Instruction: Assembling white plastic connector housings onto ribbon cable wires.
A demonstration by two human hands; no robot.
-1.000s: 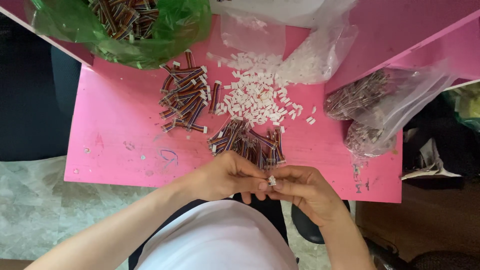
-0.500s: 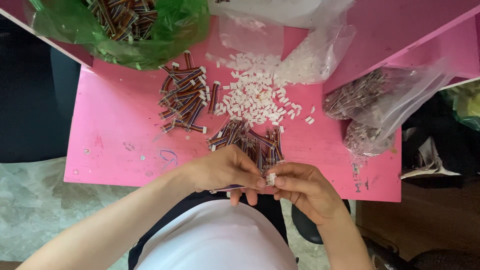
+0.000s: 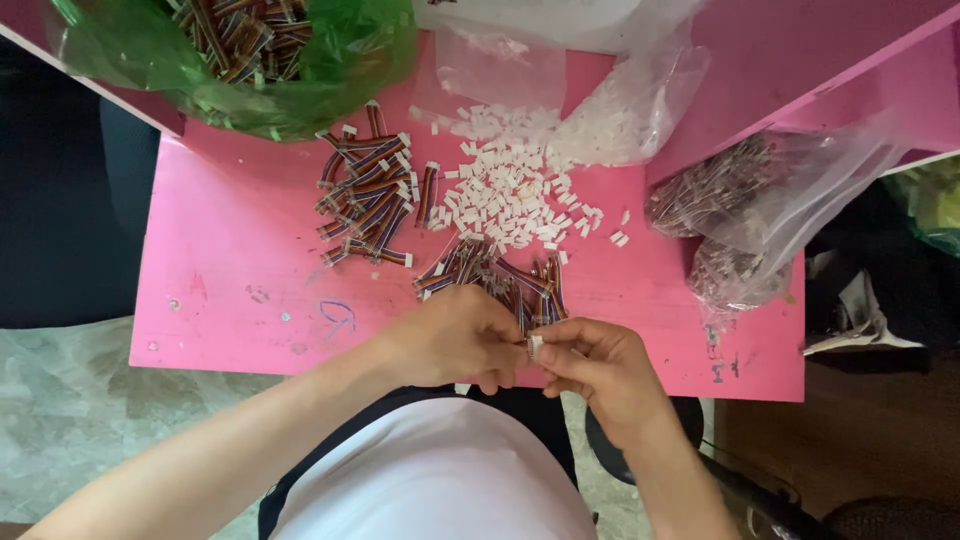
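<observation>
Both hands meeting at the near edge of the pink table (image 3: 230,250), just in front of the body. Left hand (image 3: 455,340) curled closed, fingers folded over what looks like a short striped wire piece, mostly hidden inside the fist. Right hand (image 3: 600,365) pinched shut on a small white connector (image 3: 534,345), thumb and forefinger pressing it toward the left hand's fingertips. Held low and near, probably for a steady view of so small a part.

Long axis of the connector hard to read at this size; seemingly upright in the picture, pointing away from the body. Wire piece apparently running left to right toward it, though too covered to say for sure.

Supplies fanned out within easy reach: a loose pile of striped wires (image 3: 500,275) touching the knuckles, just beyond the hands; a second heap of capped wires (image 3: 365,200) farther left, white ends showing; a scatter of white connectors (image 3: 505,190) in the middle, spilling from a clear bag (image 3: 610,110). Green bag (image 3: 250,60) with more wire bundles at the far left corner, hanging over the table edge. 2 clear bags of thin dark parts (image 3: 740,210) at the right, well apart from the hands.
</observation>
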